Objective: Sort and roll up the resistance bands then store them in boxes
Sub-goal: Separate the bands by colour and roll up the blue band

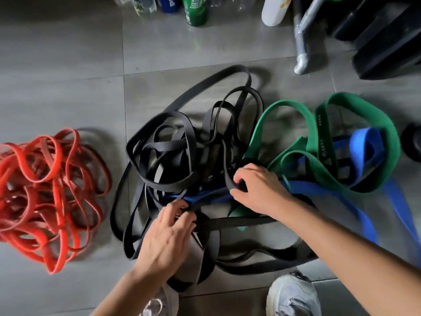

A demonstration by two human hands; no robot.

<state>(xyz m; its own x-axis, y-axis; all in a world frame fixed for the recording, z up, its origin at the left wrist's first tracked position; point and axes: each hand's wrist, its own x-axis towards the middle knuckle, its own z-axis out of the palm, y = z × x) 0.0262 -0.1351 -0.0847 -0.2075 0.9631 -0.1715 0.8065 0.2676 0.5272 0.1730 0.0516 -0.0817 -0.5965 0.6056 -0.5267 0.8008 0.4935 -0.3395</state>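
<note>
A black band (228, 179) is pinched by the right hand (257, 190), a blue band (205, 197) gripped by the left hand (168, 233); loops are best eased apart, not yanked

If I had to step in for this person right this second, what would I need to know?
The left hand grips a strand of the tangled black rubber bands, and the right hand pinches another.
The thin red rubber bands lie heaped apart on the grey tiled floor, on the left. The wide green band and the blue flat band are looped in with the black.
Done: red is separated.
Left: untangle the rest, roll everything, box it. No boxes are in view.
</note>
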